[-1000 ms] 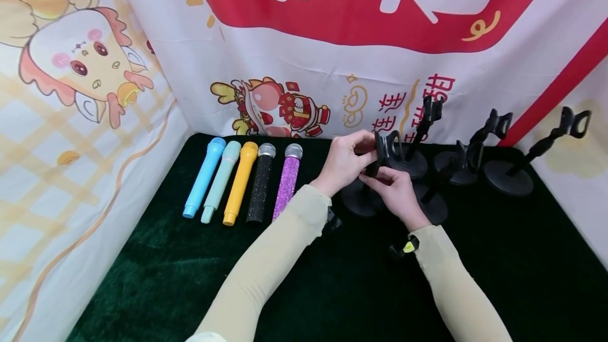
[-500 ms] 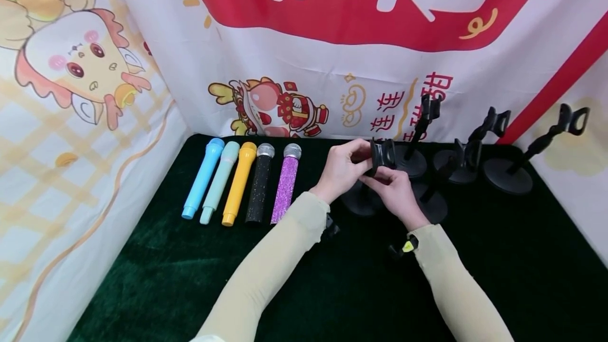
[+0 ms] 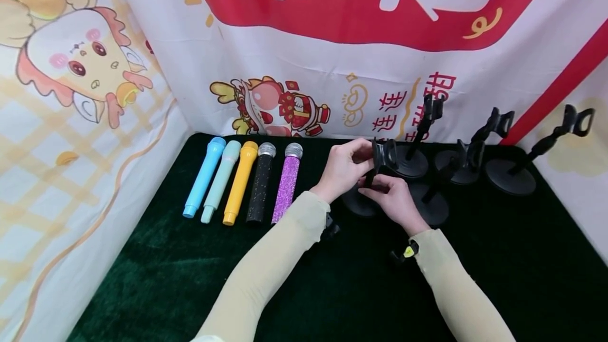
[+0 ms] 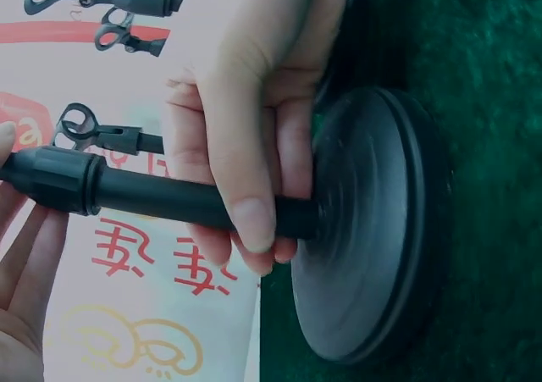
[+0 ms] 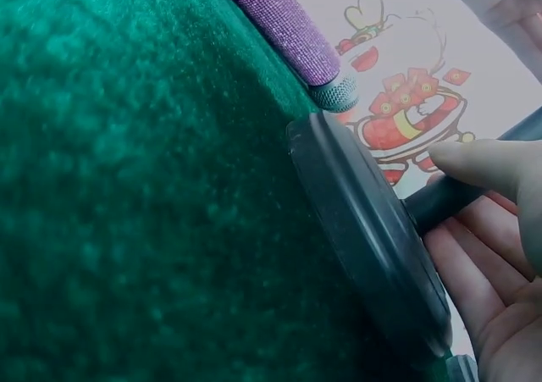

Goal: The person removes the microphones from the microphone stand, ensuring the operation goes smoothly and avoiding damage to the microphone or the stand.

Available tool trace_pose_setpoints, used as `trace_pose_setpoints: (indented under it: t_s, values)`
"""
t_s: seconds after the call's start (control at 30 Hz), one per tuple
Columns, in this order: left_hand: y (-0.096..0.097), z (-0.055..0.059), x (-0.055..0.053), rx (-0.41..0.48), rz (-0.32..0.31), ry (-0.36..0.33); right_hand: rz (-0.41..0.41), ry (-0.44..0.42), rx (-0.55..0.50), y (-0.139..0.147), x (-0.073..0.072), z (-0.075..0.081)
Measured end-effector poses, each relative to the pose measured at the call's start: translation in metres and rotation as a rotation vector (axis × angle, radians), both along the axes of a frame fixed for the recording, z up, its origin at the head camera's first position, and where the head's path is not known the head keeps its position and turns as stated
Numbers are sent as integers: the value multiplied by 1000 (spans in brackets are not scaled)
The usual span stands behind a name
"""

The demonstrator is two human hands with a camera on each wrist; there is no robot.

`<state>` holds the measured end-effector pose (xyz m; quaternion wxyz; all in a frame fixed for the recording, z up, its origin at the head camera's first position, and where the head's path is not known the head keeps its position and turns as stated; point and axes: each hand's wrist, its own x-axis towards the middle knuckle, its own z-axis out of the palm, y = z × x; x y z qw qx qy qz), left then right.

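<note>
A black microphone stand [image 3: 359,205] with a round base stands on the green cloth, both hands on it. My left hand [image 3: 344,168] grips the upper part just below the black clip [image 3: 383,156]; in the left wrist view its fingers [image 4: 32,263] lie at the ribbed collar [image 4: 63,180]. Lower down, my right hand [image 3: 393,197] pinches the pole [image 4: 161,194] between thumb and fingers, close above the base [image 4: 364,229]. The right wrist view shows this right hand [image 5: 500,255] around the pole beside the base's edge.
Several more black stands, among them a far right one [image 3: 510,177], cluster to the right. On the left lie blue [image 3: 204,178], pale green [image 3: 221,181], yellow [image 3: 239,183], black [image 3: 260,183] and purple glitter [image 3: 286,183] microphones. A printed cloth [image 3: 294,57] hangs behind.
My right hand has slid slightly down the pole toward the base. The clip and my left hand have dropped a little, and the clip has turned slightly.
</note>
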<state>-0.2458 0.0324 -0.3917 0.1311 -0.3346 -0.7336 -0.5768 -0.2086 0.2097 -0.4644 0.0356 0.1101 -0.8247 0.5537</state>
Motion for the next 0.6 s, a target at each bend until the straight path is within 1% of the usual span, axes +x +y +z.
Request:
trace_pose_setpoints:
  t_s: [0.13, 0.23, 0.33, 0.47, 0.6]
  values:
    - [1, 2, 4, -10, 2, -19, -19, 46, 10, -1, 2, 0]
    - [2, 4, 9, -14, -10, -33, -29, 55, 29, 0, 6, 1]
    - [0, 6, 16, -14, -53, -67, -31, 56, 46, 2, 14, 4]
    - [-8, 8, 28, -30, -129, -113, -42, 42, 75, 9, 30, 10]
    - [-19, 6, 39, -65, -152, -130, -71, 49, 116, 21, 45, 19]
